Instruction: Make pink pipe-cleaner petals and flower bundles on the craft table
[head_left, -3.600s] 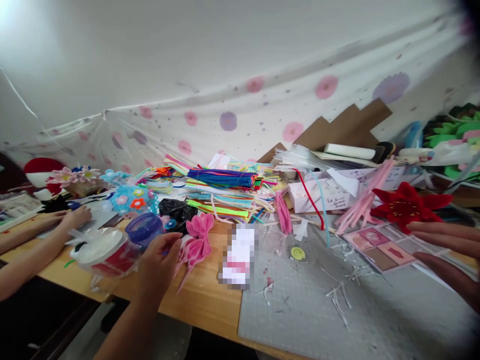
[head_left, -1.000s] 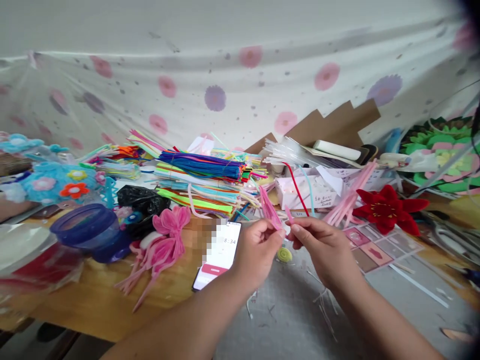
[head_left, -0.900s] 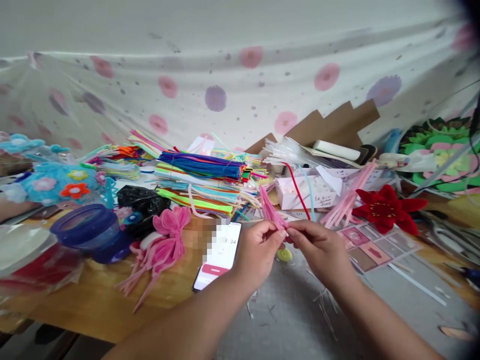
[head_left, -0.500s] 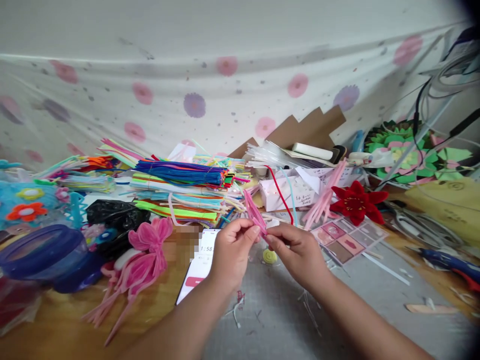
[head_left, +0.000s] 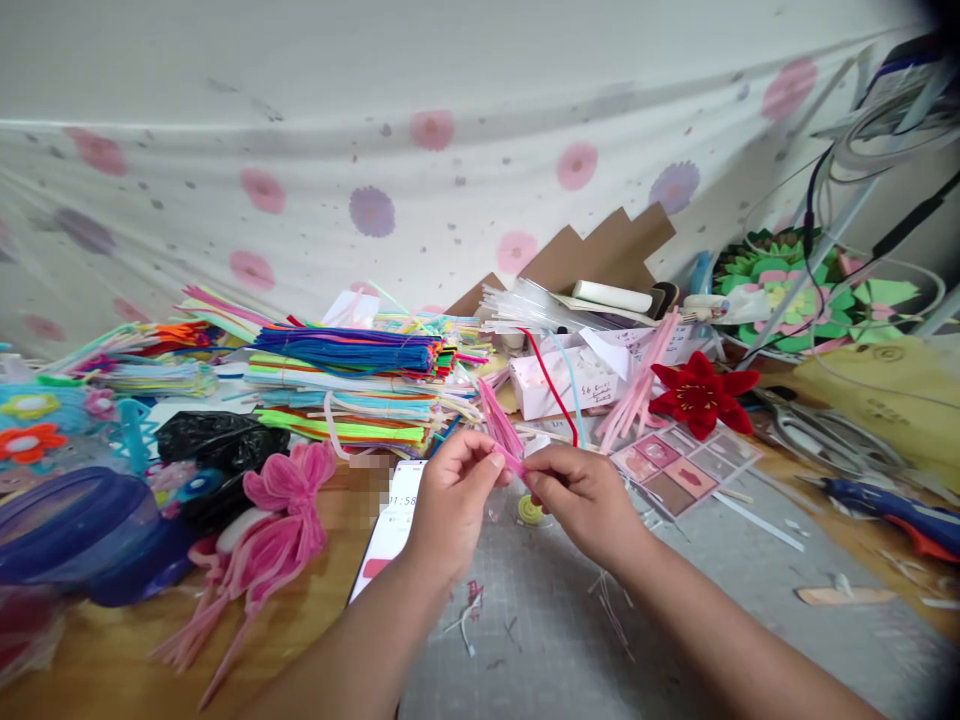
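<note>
Pinched in both of my hands is a small bundle of pink pipe cleaners (head_left: 499,422), slanting up and to the left. My left hand (head_left: 456,505) grips it between thumb and fingertips, and my right hand (head_left: 589,505) is closed on its lower end, fingertips close to the left ones. The fingers hide part of the bundle. Just beneath, a small yellow-green coil (head_left: 531,510) lies on the grey mat (head_left: 525,640). Left of my left hand, a phone (head_left: 397,515) shows a running timer, and a pink pipe-cleaner flower (head_left: 289,490) rests on the wooden table.
Stacked pipe cleaners (head_left: 345,350) lie behind the hands. A white box (head_left: 555,385), a red flower (head_left: 701,395) and a palette (head_left: 679,470) stand to the right. Scissors (head_left: 817,435) and a blue-handled tool (head_left: 885,505) lie farther right. A blue container (head_left: 82,530) is at left.
The view has swung slightly right, so the surroundings appear farther left. Both hands keep hold of the pink pipe cleaners, with only a small shift of the fingers.
</note>
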